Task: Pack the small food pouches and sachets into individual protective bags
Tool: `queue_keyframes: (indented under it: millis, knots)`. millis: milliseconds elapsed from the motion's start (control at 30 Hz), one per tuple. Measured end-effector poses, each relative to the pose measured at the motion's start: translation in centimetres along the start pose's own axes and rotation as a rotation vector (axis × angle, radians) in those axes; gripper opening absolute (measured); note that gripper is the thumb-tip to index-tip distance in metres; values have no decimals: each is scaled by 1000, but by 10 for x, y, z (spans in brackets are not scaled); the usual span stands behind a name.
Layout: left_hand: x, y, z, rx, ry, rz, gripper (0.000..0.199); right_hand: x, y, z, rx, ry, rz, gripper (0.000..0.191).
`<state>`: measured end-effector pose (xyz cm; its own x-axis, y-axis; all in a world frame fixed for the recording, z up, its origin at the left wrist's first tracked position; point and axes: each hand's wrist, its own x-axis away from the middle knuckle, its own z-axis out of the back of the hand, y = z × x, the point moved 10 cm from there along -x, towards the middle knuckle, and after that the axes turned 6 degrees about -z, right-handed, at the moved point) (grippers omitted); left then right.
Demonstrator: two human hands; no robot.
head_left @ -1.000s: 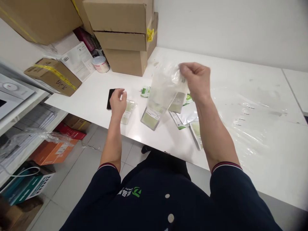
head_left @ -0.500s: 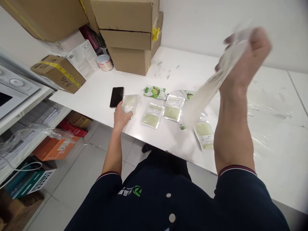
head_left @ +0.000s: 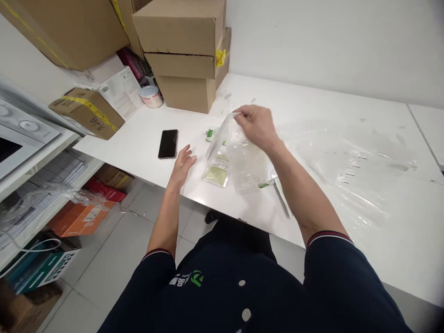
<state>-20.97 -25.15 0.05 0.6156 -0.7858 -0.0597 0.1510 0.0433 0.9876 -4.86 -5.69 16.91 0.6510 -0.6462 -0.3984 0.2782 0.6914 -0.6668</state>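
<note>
My right hand (head_left: 255,126) pinches the upper edge of a clear plastic bag (head_left: 248,162), which hangs down over the table. Just left of the bag, my left hand (head_left: 183,166) is held with its fingers apart and nothing in them. A flat packet with pale green contents (head_left: 217,173) lies between the hands, partly behind the bag's edge. A green and white printed pouch (head_left: 210,134) shows behind the bag. Below the right forearm, the edge of another packet (head_left: 283,196) sticks out; other items there are hidden by the bag and arm.
A black phone (head_left: 168,144) lies left of my left hand. Stacked cardboard boxes (head_left: 189,92) and a round tub (head_left: 151,96) stand at the back. A large clear plastic sheet or bag (head_left: 360,171) spreads over the right side of the white table (head_left: 395,249).
My right hand came down and left with the plastic bag, now over the packets. My left hand let go of a packet, which no longer shows beside the phone.
</note>
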Motion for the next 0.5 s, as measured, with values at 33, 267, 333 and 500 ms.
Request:
queue_keyframes:
  millis: [33, 267, 333, 500]
  knots:
    - [-1, -6, 5, 11, 39, -7, 80, -3, 0, 12, 20, 31, 4, 22]
    - [-1, -24, -5, 24, 94, -62, 56, -15, -15, 67, 167, 20, -2, 26]
    - [0, -17, -16, 7, 66, -73, 52, -15, -18, 66, 179, -95, -47, 38]
    - [4, 4, -43, 22, -52, -125, 54, -4, -17, 61, 62, -293, -209, 41]
